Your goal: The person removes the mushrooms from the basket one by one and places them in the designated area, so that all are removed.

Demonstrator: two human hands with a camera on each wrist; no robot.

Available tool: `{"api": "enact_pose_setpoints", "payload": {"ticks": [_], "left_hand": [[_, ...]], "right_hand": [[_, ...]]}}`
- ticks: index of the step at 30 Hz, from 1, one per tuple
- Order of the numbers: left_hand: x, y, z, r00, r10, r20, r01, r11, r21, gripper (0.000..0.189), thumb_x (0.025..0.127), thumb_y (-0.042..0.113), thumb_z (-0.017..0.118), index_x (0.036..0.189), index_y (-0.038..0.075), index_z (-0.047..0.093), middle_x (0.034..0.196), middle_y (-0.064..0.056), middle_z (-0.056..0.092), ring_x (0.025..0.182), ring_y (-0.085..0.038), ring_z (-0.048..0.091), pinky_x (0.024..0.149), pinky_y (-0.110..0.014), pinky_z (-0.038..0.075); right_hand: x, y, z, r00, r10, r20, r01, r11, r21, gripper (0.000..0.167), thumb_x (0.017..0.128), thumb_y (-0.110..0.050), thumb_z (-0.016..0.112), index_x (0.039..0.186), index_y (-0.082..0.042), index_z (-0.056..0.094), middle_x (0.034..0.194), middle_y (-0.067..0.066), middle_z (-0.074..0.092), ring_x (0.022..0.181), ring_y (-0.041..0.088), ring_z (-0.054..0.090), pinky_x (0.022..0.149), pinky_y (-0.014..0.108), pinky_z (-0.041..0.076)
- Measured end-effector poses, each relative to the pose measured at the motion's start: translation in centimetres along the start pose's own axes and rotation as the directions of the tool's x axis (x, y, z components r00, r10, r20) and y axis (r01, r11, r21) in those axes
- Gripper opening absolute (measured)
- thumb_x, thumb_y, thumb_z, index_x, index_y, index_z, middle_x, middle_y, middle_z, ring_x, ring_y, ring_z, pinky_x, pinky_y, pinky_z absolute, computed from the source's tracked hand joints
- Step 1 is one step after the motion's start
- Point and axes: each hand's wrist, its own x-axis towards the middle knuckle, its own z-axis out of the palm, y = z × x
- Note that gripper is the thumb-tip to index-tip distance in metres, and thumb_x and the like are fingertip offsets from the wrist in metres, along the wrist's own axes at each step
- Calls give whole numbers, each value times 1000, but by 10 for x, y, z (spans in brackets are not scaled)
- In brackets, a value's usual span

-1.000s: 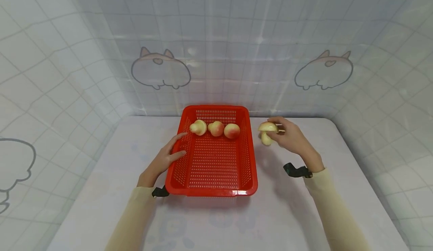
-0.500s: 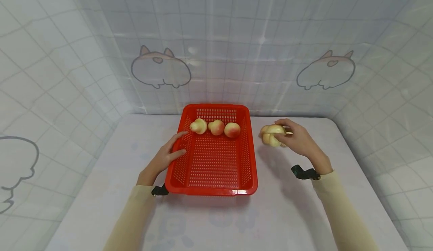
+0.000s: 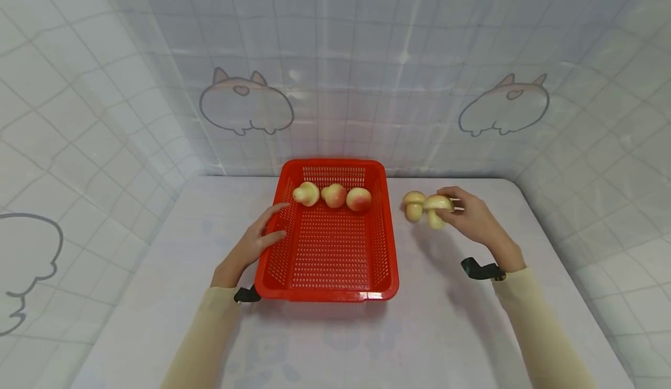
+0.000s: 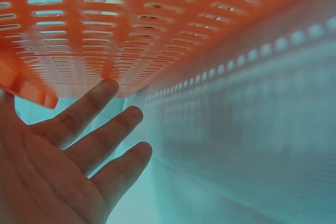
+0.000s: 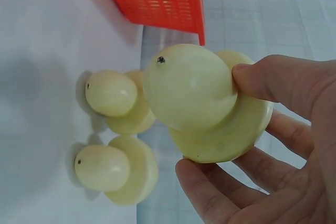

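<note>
Holding a cream mushroom [image 3: 439, 201] by its cap, right of centre in the head view, a person's right hand [image 3: 474, 219] pinches it between thumb and fingers, stem pointing down. A second mushroom [image 3: 414, 205] stands on the white table [image 3: 341, 360] just to its left. A red basket [image 3: 325, 294] fills the centre, with three pieces near its far end: a tipped mushroom [image 3: 308, 194], a pear-shaped piece [image 3: 334, 195] and a round peach [image 3: 359, 200]. At the basket's left rim lies the left hand [image 3: 254, 243], fingers parted, one fingertip and the thumb over the edge. In the left wrist view, three straight, spread fingers [image 4: 105, 135] slant up from the lower left, below the basket's slotted plastic. In the right wrist view, the held mushroom is large at centre, thumb at its upper right; two mushrooms [image 5: 111, 94] sit at left, the basket's corner above.
</note>
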Motion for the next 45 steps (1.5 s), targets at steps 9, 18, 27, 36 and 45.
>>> {"api": "enact_pose_setpoints", "payload": {"ticks": [9,18,27,36,45], "left_hand": [[1,-2,0,1000,12,0,-12,1000,-11,60,103,15,58,159,19,33,144,-25,47,111,-42,63,84,-38,61],[2,-2,-1,1000,19,12,-19,1000,-19,60,104,15,56,159,20,32,144,-26,46,110,-42,64,84,-40,62],[1,0,1,1000,-6,12,7,999,-36,62,103,14,57,159,21,32,144,-26,46,111,-44,63,85,-45,62],[2,-2,-1,1000,-6,10,7,1000,-19,62,103,16,57,159,23,32,145,-24,45,114,-44,62,86,-43,62],[3,-4,-1,1000,12,26,-11,1000,-27,62,104,15,57,160,22,31,145,-26,45,113,-44,63,85,-40,62]], "right_hand": [[-4,10,-9,1000,17,-14,-17,1000,-18,50,100,-21,68,143,-2,53,145,24,55,128,52,57,96,60,54],[-7,19,-14,999,25,-33,-26,999,-31,52,101,-23,66,145,-1,50,149,25,51,129,52,55,97,61,54],[-10,28,-20,997,29,-65,-33,998,-54,50,99,-20,69,142,0,53,143,26,56,124,51,60,90,51,58],[-9,38,-29,997,8,-80,-12,999,-48,48,98,-17,70,140,2,55,138,28,58,121,54,60,79,10,47],[-12,50,-37,996,18,-84,-23,998,-63,48,99,-17,69,140,3,54,137,30,58,121,55,59,76,5,43]]}}
